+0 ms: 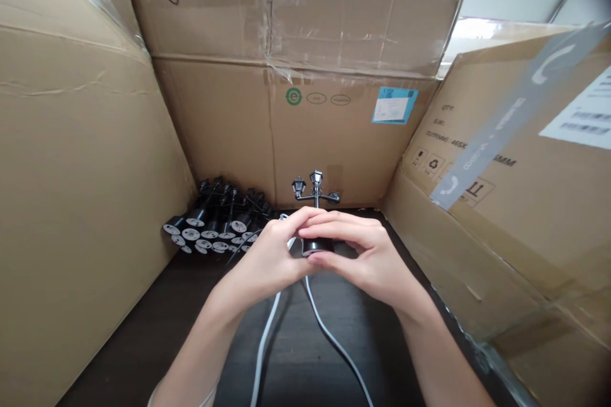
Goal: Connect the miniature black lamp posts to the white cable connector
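Observation:
A small black lamp-post model with several lantern heads is held between my two hands at the middle of the view. Its round black base shows in the gap between thumbs and fingers. My left hand is closed about the left side of the base, thumb underneath. From the right, my right hand grips it too, its fingers over the base and its thumb tip at the lower edge. Part of the post is hidden behind the fingers. A white cable runs below and behind the hands.
Several similar black lamp-posts lie piled at the back left, pale round undersides facing me. Cardboard boxes stand left, behind and right. A second white cable strand crosses the dark tabletop.

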`<state>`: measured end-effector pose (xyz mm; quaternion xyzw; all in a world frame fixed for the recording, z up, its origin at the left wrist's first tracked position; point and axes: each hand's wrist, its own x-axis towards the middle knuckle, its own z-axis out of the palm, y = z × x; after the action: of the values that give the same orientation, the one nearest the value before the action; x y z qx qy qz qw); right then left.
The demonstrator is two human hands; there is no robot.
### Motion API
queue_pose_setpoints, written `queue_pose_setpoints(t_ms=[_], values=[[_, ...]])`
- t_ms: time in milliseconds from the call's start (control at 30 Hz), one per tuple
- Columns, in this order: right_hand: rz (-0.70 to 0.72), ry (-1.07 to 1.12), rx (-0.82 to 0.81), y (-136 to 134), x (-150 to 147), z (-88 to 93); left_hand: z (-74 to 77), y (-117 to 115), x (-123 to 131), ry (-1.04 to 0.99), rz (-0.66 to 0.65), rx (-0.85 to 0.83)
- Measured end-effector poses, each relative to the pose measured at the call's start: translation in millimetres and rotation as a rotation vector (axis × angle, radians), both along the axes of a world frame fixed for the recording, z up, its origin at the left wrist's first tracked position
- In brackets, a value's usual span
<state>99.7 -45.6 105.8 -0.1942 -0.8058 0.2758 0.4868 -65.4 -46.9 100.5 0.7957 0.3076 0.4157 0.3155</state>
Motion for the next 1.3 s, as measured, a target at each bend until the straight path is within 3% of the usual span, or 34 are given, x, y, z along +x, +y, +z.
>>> queue_pose_setpoints(t_ms=[267, 533, 667, 833, 933, 1133, 1300], values=[[-0.056, 0.033, 0.111, -2.7, -0.5, -2.5, 1.0, -4.5, 0.9, 0.048, 0.093, 0.084], [-0.080, -0.012, 0.110, -1.6, 0.3, -2.0, -4.1, 1.4, 4.5, 0.016, 0.060, 0.089], [-0.068, -0.047, 0.028, 3.5, -1.6, -6.2, -8.3, 4.7, -2.2, -0.084, -0.004, -0.086], [-0.189, -0.051, 0.126, 6.0, -4.4, -8.0, -10.4, 6.0, -4.0, -0.460, -0.124, -0.425], [-0.271, -0.083, 0.183, 7.2, -8.1, -11.8, -12.3, 9.0, 1.6, -0.529, -0.051, -0.499], [-0.369, -0.054, 0.225, 13.8, -15.6, -29.9, -15.9, 15.2, 13.7, -0.463, 0.091, -0.433], [-0.299, -0.097, 0.170, 16.4, -19.4, -35.7, -14.2, 16.5, 12.3, -0.452, 0.285, -0.478]])
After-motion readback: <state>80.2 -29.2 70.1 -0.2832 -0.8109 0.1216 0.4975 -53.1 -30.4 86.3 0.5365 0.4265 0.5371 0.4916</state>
